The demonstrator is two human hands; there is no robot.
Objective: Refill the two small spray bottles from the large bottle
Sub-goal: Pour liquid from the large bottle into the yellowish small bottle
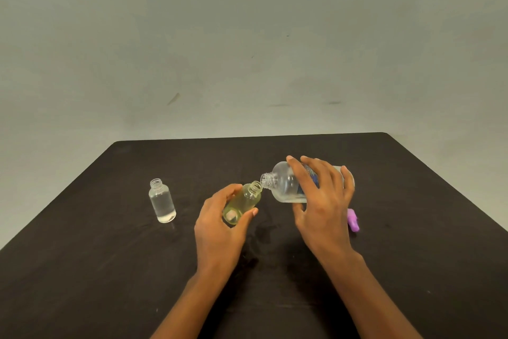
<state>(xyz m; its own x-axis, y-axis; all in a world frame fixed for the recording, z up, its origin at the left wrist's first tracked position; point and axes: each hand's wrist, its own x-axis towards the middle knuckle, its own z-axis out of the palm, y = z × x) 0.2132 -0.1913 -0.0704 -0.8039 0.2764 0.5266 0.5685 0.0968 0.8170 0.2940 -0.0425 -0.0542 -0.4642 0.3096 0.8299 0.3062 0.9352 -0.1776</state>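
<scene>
My left hand (220,226) grips a small yellowish spray bottle (244,202), uncapped and tilted with its mouth toward the right. My right hand (319,201) holds the large clear bottle (286,186) on its side above the table, its open neck touching the small bottle's mouth. A blue label shows between my fingers. A second small clear bottle (162,201) stands upright and uncapped at the left, with a little liquid at its bottom. No hand is near it.
A purple spray cap (353,220) lies on the black table (110,270) just right of my right hand. Wet-looking patches mark the table in front of the hands. A grey wall stands behind the table's far edge.
</scene>
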